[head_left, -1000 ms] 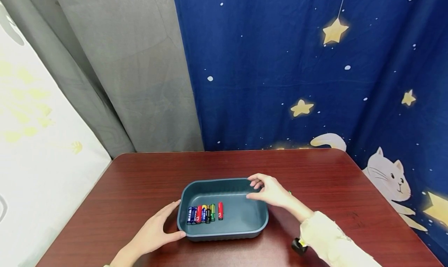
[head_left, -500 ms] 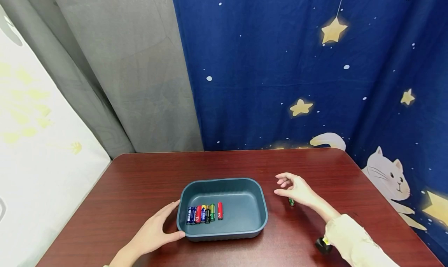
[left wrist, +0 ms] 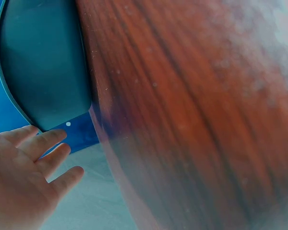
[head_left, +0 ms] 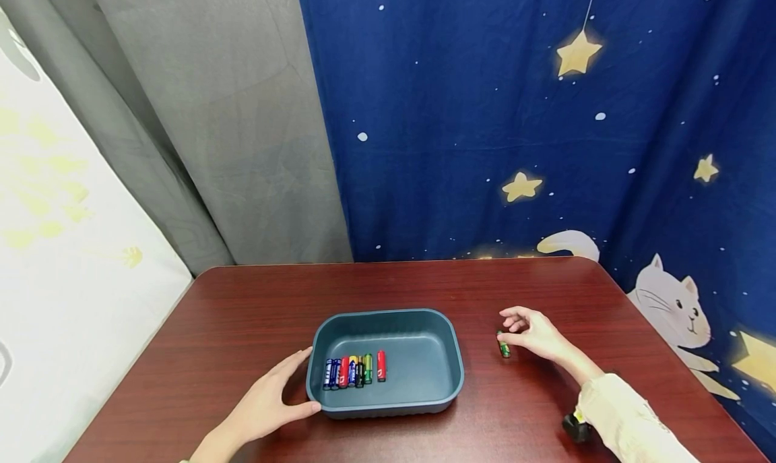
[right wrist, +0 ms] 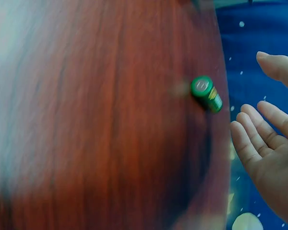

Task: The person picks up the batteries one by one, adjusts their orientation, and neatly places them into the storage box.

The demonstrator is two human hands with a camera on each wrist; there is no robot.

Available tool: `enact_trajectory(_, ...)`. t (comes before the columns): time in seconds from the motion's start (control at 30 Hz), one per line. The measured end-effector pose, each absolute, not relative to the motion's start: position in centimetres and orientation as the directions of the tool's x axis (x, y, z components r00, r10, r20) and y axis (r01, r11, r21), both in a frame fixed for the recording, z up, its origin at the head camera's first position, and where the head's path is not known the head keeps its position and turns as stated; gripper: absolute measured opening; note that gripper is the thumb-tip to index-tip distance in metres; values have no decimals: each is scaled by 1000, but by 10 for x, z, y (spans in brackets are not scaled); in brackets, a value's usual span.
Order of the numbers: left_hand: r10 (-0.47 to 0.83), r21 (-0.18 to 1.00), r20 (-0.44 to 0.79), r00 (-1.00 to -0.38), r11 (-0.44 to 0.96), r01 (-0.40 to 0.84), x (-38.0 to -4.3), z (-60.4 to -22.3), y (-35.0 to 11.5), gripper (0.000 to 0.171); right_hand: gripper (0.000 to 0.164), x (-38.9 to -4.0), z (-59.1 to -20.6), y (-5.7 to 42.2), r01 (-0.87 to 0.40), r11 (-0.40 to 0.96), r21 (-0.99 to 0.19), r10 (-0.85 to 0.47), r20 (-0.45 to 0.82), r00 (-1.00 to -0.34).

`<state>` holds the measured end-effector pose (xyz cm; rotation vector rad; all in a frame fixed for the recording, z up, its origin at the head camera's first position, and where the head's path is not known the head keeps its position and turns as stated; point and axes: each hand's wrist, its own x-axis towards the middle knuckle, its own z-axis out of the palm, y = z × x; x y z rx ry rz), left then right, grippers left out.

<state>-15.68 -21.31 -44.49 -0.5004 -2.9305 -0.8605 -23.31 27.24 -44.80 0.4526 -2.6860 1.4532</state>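
Observation:
A blue-green oblong bin (head_left: 421, 368) stands on the table, holding a row of several batteries (head_left: 352, 371) in blue, red, black and green. A red battery (head_left: 381, 366) lies slightly apart, to the right of that row. My left hand (head_left: 263, 401) touches the bin's left end, thumb and fingertips spread along it; the left wrist view has its fingers (left wrist: 50, 143) fairly straight beside the bin wall. Right of the bin, a green battery (head_left: 504, 347) lies on the table. Over it hovers my right hand (head_left: 538, 335), thumb and fingers (right wrist: 247, 139) apart, with nothing between them in the right wrist view.
The reddish-brown wooden table (head_left: 261, 315) reaches back to a grey curtain (head_left: 242, 146) and a blue starry curtain (head_left: 436, 146). A white printed cloth (head_left: 79, 301) hangs at the left. A black wrist device (head_left: 576, 428) sits below my right sleeve (head_left: 624, 416).
My right hand has moved right, from above the bin's right side to the green battery on the table. The left hand and the batteries in the bin stay where they were.

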Motion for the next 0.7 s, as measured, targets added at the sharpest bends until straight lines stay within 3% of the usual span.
enact_trajectory(0.37, 291, 523, 141, -946, 789, 321, -158, -447, -214, 85, 51, -235, -467, 286, -295, 630, -718, -292, 133, -947)
enact_trajectory(0.7, 292, 529, 133, -947, 788, 317, -158, -446, -214, 85, 54, -234, -470, 282, -390, 582, -713, -388, 179, -904)
